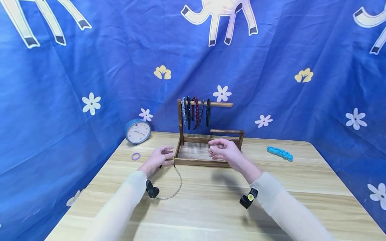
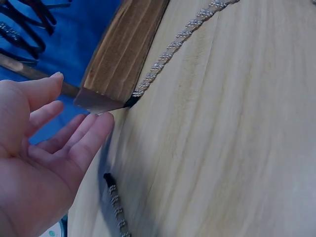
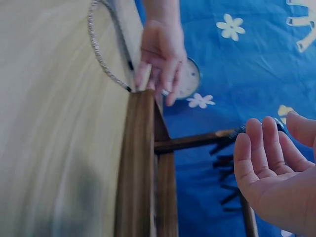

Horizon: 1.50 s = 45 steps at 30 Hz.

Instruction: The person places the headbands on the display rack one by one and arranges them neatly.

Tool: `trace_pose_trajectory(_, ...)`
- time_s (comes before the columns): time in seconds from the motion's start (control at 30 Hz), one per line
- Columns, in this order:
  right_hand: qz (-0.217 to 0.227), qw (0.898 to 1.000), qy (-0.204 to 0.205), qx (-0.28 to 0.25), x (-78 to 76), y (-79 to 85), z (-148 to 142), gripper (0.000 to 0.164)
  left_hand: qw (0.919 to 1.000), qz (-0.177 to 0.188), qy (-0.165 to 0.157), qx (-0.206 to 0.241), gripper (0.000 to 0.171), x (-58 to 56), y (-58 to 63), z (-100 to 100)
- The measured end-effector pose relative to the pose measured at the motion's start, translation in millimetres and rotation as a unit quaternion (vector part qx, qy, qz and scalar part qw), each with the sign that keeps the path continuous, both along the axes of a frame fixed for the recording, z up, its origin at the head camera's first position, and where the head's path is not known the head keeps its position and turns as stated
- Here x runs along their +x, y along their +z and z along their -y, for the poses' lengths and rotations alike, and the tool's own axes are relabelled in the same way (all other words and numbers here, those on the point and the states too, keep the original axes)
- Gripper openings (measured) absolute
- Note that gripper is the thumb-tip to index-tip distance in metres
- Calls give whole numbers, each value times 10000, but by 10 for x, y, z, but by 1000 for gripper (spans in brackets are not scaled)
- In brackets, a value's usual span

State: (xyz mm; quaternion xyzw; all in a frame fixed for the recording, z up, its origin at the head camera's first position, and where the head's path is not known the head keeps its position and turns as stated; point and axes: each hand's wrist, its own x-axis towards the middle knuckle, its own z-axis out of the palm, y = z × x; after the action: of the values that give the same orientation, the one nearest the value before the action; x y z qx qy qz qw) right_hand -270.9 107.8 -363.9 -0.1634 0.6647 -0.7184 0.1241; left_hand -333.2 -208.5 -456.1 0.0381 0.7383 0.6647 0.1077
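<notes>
A brown wooden headband rack [image 1: 190,162] with a tray base stands at the back of the table. Several dark, red and glittery headbands [image 1: 196,112] hang on its upper bar. My left hand [image 1: 159,157] is at the rack's left front corner, fingers relaxed and holding nothing; the left wrist view shows fingertips beside that corner, contact unclear. A beaded headband [image 1: 180,185] lies on the table below this hand, one black tip by the corner [image 2: 132,101]. Over the tray, my right hand [image 1: 224,152] hovers with loosely bent fingers and nothing in them.
A blue round clock [image 1: 138,132] stands at the back left, with a purple ring [image 1: 136,156] in front of it. To the right of the rack lies a fluffy turquoise band [image 1: 279,153]. A shorter peg [image 1: 224,131] rises at the rack's right side. Blue patterned cloth surrounds the table.
</notes>
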Motion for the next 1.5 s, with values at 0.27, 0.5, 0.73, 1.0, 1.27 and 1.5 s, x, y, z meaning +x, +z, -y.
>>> trace_pose_trajectory(0.27, -91, 9990, 377, 229, 74, -192, 286, 33, 9995, -292, 61, -77, 51, 142, 123, 205)
trace_pose_trajectory(0.5, -190, 9966, 569, 564, 172, -370, 520, 33, 9983, -550, 213, 8, 52, 283, 149, 437)
trace_pose_trajectory(0.73, -345, 9911, 942, 872, 278, -598, 767, 31, 9965, -687, 468, 35, 49, 429, 161, 587)
trace_pose_trajectory(1.0, -1646, 9517, 1370, 2199, 349, -738, 1014, 23, 9950, -768, 619, -162, 52, 533, 170, 684)
trace_pose_trajectory(1.27, -3098, 8582, 1721, 3713, 385, -777, 1171, 22, 9936, -856, 734, -117, 51, 557, 165, 725)
trace_pose_trajectory(1.5, -3505, 7918, 1529, 4763, 438, -818, 1256, 20, 9950, -714, 704, -12, 51, 599, 127, 666)
